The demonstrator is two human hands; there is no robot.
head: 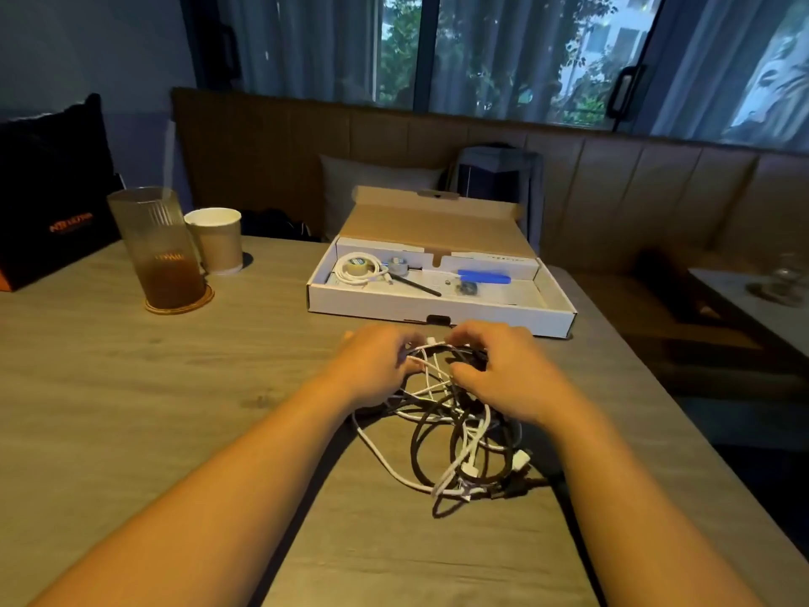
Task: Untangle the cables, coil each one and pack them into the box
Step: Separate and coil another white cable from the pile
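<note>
A café-like seating corner is suggested; a padded bench is set along curtained windows; a tall glass of brown drink and a paper cup are stood on a wooden table; a second table is seen alongside.

- a wood-grain table, grey-brown, fills the lower part of the view and reaches to a padded bench at its far side.
- a tangle of cables, white and dark strands looped through one another, lies on the near middle of the top.
- a flat white cardboard box sits just beyond the tangle, its lid folded up at the far side.
- a ribbed glass holding a brown drink stands on a round coaster at the far left.
- a paper cup stands just beside the glass, on its right.
- a black bag with orange lettering stands at the far left edge.
</note>
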